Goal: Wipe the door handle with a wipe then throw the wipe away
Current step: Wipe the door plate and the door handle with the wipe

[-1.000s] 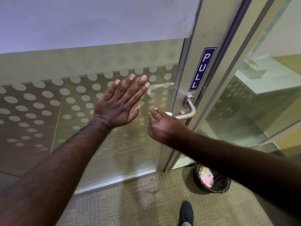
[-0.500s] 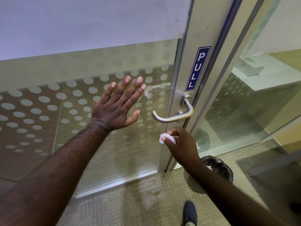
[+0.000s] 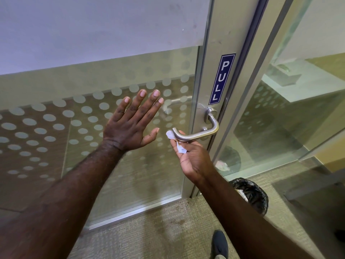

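Head view is showing a blue vertical sign (image 3: 222, 79) reading "PULL" in white above the brushed-steel lever door handle (image 3: 197, 134), whose free end the right hand (image 3: 190, 157) is cupping from below, gripping a small crumpled white wipe (image 3: 172, 140), while the left hand (image 3: 130, 124) is lying open-fingered on the dotted frosted-glass door (image 3: 74, 128).
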